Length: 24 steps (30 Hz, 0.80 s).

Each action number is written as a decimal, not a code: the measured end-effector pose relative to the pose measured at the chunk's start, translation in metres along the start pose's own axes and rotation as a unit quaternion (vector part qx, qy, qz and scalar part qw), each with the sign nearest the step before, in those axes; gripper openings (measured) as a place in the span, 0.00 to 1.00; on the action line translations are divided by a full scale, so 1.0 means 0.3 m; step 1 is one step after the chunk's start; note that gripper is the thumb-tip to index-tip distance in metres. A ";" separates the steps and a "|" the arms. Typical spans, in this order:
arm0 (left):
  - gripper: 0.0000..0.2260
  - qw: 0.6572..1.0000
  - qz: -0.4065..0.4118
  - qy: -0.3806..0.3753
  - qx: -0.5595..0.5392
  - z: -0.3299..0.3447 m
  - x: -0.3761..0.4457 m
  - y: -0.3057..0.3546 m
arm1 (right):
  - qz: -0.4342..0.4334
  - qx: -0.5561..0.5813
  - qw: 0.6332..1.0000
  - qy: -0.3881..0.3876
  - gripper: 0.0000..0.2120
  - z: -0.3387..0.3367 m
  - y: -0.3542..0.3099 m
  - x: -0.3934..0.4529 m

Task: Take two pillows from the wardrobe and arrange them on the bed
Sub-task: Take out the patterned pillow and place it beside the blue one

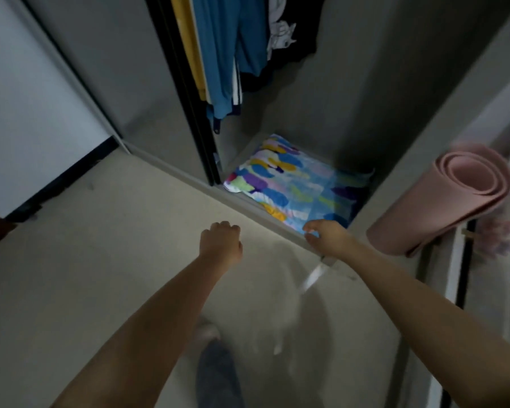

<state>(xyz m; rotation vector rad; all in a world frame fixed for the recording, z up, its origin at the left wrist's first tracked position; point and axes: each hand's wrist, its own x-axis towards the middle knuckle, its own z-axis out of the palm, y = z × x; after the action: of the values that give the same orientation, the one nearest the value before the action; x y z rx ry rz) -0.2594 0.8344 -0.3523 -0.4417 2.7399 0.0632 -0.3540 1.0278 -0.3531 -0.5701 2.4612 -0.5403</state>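
A pillow (298, 184) with a bright blue, yellow and purple pattern lies flat on the floor of the open wardrobe (321, 113). My right hand (327, 235) reaches to the pillow's near corner at the wardrobe's bottom rail, fingers curled beside the fabric; whether it grips the pillow I cannot tell. My left hand (221, 241) is a closed fist over the floor, left of the pillow and apart from it, holding nothing. Only one pillow shows.
Blue, yellow and dark clothes (224, 54) hang above the pillow. A rolled pink mat (442, 198) leans right of the wardrobe. The sliding door frame (189, 92) stands on the left. Pale floor (100, 260) lies below; my leg and foot (215, 372) show at the bottom.
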 end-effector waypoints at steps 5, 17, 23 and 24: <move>0.15 0.999 0.033 -0.038 -0.003 -0.019 0.311 -0.276 | 0.078 0.039 0.994 0.058 0.13 0.090 -0.139 0.320; 0.14 0.988 0.113 -0.100 0.042 0.030 1.143 -0.313 | 0.253 0.065 0.965 -0.011 0.14 0.241 0.024 0.945; 0.14 0.968 0.167 -0.160 0.098 0.204 1.533 -0.197 | 0.366 0.129 0.922 -0.013 0.11 0.298 0.222 1.193; 0.14 0.963 0.177 -0.171 0.107 0.246 1.584 -0.170 | 0.383 0.138 0.913 -0.012 0.10 0.316 0.253 1.221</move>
<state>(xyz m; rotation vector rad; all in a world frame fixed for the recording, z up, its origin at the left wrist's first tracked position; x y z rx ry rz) -0.6384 0.6530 -0.5913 0.1156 2.4151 -0.0591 -0.5970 0.8839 -0.6161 0.4948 2.2761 -0.5187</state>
